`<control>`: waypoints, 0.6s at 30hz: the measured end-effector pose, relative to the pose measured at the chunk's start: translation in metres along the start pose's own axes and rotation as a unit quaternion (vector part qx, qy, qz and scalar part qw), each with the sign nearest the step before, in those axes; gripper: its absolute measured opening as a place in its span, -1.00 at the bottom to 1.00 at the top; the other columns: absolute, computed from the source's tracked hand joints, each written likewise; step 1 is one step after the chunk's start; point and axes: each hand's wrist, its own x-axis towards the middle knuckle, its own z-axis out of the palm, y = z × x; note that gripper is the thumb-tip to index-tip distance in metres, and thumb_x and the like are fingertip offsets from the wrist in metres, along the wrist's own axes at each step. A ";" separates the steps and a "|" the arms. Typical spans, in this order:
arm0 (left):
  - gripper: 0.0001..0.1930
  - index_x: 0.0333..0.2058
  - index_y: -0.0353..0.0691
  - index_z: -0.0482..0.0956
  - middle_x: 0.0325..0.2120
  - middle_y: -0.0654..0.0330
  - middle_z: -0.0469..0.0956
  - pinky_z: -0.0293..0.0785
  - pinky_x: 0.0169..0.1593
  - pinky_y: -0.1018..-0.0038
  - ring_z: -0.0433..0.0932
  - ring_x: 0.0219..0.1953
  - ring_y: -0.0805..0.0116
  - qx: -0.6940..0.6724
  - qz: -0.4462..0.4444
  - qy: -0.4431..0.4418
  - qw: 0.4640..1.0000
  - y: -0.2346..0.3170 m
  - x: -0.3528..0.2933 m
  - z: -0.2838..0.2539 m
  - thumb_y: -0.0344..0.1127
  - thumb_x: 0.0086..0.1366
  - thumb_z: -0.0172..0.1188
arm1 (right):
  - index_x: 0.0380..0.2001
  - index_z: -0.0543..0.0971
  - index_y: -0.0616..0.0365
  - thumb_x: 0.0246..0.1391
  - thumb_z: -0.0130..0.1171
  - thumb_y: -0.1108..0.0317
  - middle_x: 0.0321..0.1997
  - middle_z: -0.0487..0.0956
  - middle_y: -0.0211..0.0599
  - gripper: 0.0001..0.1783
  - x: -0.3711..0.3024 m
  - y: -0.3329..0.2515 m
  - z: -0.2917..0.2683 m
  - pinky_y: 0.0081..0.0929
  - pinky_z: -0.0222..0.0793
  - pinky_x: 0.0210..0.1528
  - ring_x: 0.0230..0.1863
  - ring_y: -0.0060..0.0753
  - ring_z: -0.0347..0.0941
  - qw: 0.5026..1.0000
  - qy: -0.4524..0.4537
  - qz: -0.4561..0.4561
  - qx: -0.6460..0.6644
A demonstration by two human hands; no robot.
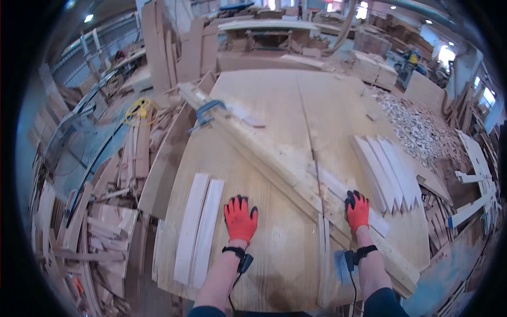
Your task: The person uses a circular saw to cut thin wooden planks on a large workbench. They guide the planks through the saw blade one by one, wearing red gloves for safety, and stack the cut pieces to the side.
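My left hand (241, 219), in a red glove with black fingertips, is open, palm down over the wooden tabletop (280, 238). Left of it lie two pale narrow boards (191, 227), side by side. My right hand (358, 211), gloved alike, is open with its fingers a little apart. It rests at a pale board (379, 224) lying along a long wooden beam (259, 153); whether it presses on the board I cannot tell. The beam crosses the table diagonally, and a blue clamp (207, 112) sits on its far end.
Several pale boards with pointed ends (388, 174) lie together at the table's right. Wood offcuts (113, 227) pile up on the left floor, near a yellow cable (138, 109). Wood chips (428, 134) cover the floor at right. A workbench (269, 26) stands behind.
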 end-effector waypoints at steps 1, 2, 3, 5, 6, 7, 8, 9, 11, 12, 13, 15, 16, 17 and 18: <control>-0.40 0.23 -0.25 0.43 0.31 -0.08 0.33 -0.04 0.45 -0.03 0.20 0.38 -0.12 0.014 -0.003 0.010 1.000 -0.006 -0.004 0.001 0.02 0.33 0.13 | 0.19 0.52 0.12 0.15 0.19 0.20 0.36 0.39 -0.10 -0.47 0.001 -0.008 0.003 -0.04 -0.10 0.56 0.40 0.05 0.21 1.000 -0.009 -0.003 -0.003; -0.40 0.22 -0.24 0.44 0.31 -0.08 0.34 -0.03 0.45 -0.02 0.20 0.38 -0.11 0.021 0.000 0.017 1.000 -0.008 -0.004 0.005 0.02 0.33 0.12 | 0.18 0.52 0.11 0.14 0.19 0.19 0.36 0.39 -0.10 -0.46 0.000 -0.010 0.000 -0.04 -0.09 0.55 0.40 0.06 0.22 1.000 -0.016 0.000 -0.011; -0.40 0.22 -0.26 0.44 0.31 -0.08 0.35 -0.03 0.45 -0.01 0.21 0.38 -0.10 0.005 0.004 0.011 1.000 0.001 -0.001 -0.002 0.02 0.34 0.11 | 0.18 0.53 0.11 0.13 0.20 0.19 0.36 0.39 -0.11 -0.46 0.001 -0.005 -0.003 -0.03 -0.08 0.55 0.39 0.06 0.22 1.000 -0.007 -0.005 -0.002; -0.39 0.21 -0.29 0.44 0.29 -0.09 0.36 -0.05 0.46 -0.02 0.22 0.37 -0.10 -0.001 0.005 0.010 1.000 0.003 -0.001 -0.005 0.02 0.33 0.11 | 0.16 0.55 0.08 0.13 0.20 0.16 0.36 0.40 -0.12 -0.47 0.000 -0.007 -0.008 -0.04 -0.07 0.54 0.39 0.04 0.23 1.000 0.003 -0.008 0.009; -0.39 0.21 -0.31 0.45 0.29 -0.10 0.37 -0.05 0.46 -0.02 0.22 0.37 -0.11 -0.001 0.009 0.012 1.000 0.006 -0.002 -0.005 0.01 0.32 0.12 | 0.16 0.55 0.06 0.14 0.19 0.15 0.35 0.40 -0.12 -0.48 -0.002 -0.008 -0.013 -0.04 -0.07 0.54 0.39 0.03 0.23 1.000 0.006 -0.004 0.009; -0.39 0.20 -0.32 0.45 0.28 -0.11 0.36 -0.05 0.46 -0.02 0.21 0.37 -0.11 0.003 0.010 0.015 1.000 0.007 -0.006 -0.005 0.01 0.32 0.12 | 0.16 0.56 0.05 0.15 0.19 0.15 0.35 0.41 -0.12 -0.49 -0.004 -0.009 -0.015 -0.04 -0.06 0.54 0.39 0.01 0.23 1.000 0.006 -0.004 0.015; -0.39 0.20 -0.32 0.45 0.28 -0.12 0.36 -0.05 0.46 -0.02 0.21 0.37 -0.12 0.006 0.013 0.017 1.000 0.005 -0.008 -0.003 0.01 0.32 0.12 | 0.16 0.56 0.03 0.16 0.18 0.15 0.35 0.41 -0.13 -0.50 -0.006 -0.012 -0.018 -0.04 -0.06 0.54 0.39 0.00 0.23 1.000 0.006 -0.002 0.020; -0.39 0.19 -0.33 0.45 0.28 -0.13 0.36 -0.06 0.46 -0.02 0.21 0.37 -0.13 0.015 0.009 0.021 1.000 -0.002 -0.012 -0.007 0.01 0.32 0.11 | 0.16 0.57 -0.03 0.20 0.15 0.12 0.33 0.43 -0.13 -0.52 -0.009 -0.022 -0.026 -0.02 -0.04 0.53 0.39 -0.03 0.23 0.999 -0.010 -0.022 0.022; -0.39 0.19 -0.34 0.45 0.28 -0.15 0.36 -0.05 0.46 -0.03 0.20 0.38 -0.15 0.014 0.004 0.006 1.000 -0.001 -0.016 -0.020 0.01 0.32 0.12 | 0.17 0.57 -0.06 0.21 0.14 0.10 0.33 0.43 -0.14 -0.53 -0.011 -0.022 -0.023 -0.01 -0.03 0.52 0.39 -0.03 0.24 0.999 -0.007 -0.020 0.026; -0.39 0.19 -0.35 0.45 0.28 -0.16 0.36 -0.05 0.46 -0.03 0.20 0.38 -0.15 0.015 0.001 0.000 1.000 -0.002 -0.019 -0.026 0.00 0.32 0.12 | 0.17 0.57 -0.08 0.22 0.13 0.08 0.32 0.44 -0.14 -0.53 -0.014 -0.025 -0.019 0.00 -0.03 0.51 0.38 -0.03 0.24 0.999 -0.005 -0.020 0.030; -0.40 0.18 -0.34 0.44 0.25 -0.14 0.38 -0.02 0.44 -0.03 0.22 0.35 -0.14 0.019 0.019 0.017 0.999 0.002 -0.019 -0.022 -0.03 0.30 0.14 | 0.17 0.57 -0.09 0.22 0.13 0.04 0.32 0.43 -0.14 -0.52 -0.020 -0.021 -0.032 0.00 -0.03 0.51 0.39 -0.01 0.23 1.000 0.001 -0.009 0.027; -0.43 0.16 -0.34 0.45 0.20 -0.14 0.41 0.04 0.42 -0.02 0.26 0.32 -0.15 0.021 0.038 0.037 0.998 0.009 -0.026 -0.024 -0.09 0.27 0.17 | 0.18 0.56 -0.09 0.21 0.13 0.03 0.34 0.42 -0.14 -0.50 -0.029 -0.015 -0.042 -0.01 -0.04 0.52 0.39 0.00 0.22 1.000 0.000 -0.003 0.017; -0.45 0.15 -0.31 0.47 0.18 -0.11 0.44 0.11 0.37 0.00 0.31 0.27 -0.11 0.041 0.061 0.053 0.996 0.013 -0.027 -0.031 -0.06 0.30 0.14 | 0.18 0.55 -0.09 0.21 0.14 0.02 0.34 0.41 -0.13 -0.49 -0.034 -0.011 -0.047 -0.01 -0.05 0.52 0.40 0.00 0.22 1.000 -0.003 0.000 0.009; -0.47 0.14 -0.28 0.49 0.17 -0.08 0.46 0.19 0.32 0.02 0.36 0.23 -0.07 0.064 0.076 0.069 0.993 0.015 -0.032 -0.044 -0.03 0.33 0.12 | 0.20 0.54 -0.09 0.20 0.14 0.00 0.36 0.39 -0.13 -0.47 -0.035 -0.011 -0.042 -0.03 -0.07 0.54 0.41 0.00 0.21 1.000 -0.011 -0.004 -0.002; -0.48 0.13 -0.25 0.51 0.15 -0.05 0.49 0.26 0.27 0.04 0.42 0.19 -0.04 0.082 0.091 0.079 0.989 0.018 -0.044 -0.050 0.00 0.36 0.09 | 0.22 0.52 -0.09 0.20 0.14 -0.01 0.37 0.38 -0.14 -0.45 -0.044 -0.010 -0.042 -0.03 -0.10 0.55 0.41 -0.01 0.20 1.000 -0.009 0.000 -0.001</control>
